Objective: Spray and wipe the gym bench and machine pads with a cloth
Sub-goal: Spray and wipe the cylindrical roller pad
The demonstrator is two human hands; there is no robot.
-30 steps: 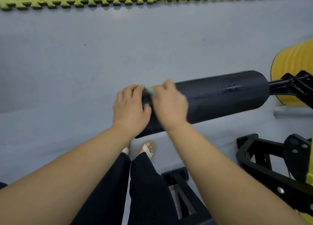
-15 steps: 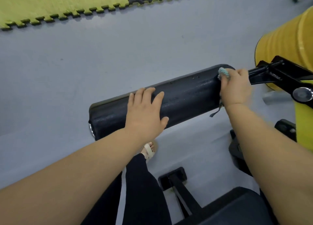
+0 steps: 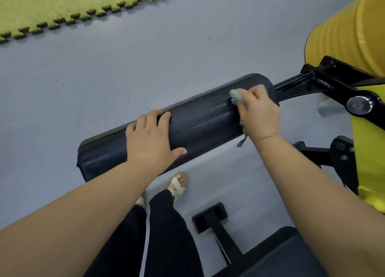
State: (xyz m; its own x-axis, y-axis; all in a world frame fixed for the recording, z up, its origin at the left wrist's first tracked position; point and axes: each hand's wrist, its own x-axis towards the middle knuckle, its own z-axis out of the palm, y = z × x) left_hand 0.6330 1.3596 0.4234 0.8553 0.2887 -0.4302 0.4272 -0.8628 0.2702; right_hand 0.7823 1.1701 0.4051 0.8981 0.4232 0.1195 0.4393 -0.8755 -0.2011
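A black cylindrical roller pad point(image 3: 200, 122) runs across the middle of the view, tilted up to the right, with wet streaks on its top. My left hand point(image 3: 152, 137) rests flat on the pad left of its middle, fingers draped over the far side. My right hand point(image 3: 258, 112) grips a small teal cloth point(image 3: 236, 95) and presses it against the pad near its right end. A dark strand hangs from the cloth below my wrist.
A black steel arm point(image 3: 325, 85) joins the pad to a yellow machine frame point(image 3: 362, 147) at right. A yellow cylinder point(image 3: 350, 30) sits at top right. A black seat pad point(image 3: 277, 256) and a frame foot point(image 3: 210, 216) lie below. Grey floor, green and black mats point(image 3: 62, 7) far off.
My right hand carried the cloth from the pad's left end to its right end, then drew back slightly leftward. My left hand shifted from gripping the left end to resting flat on the pad.
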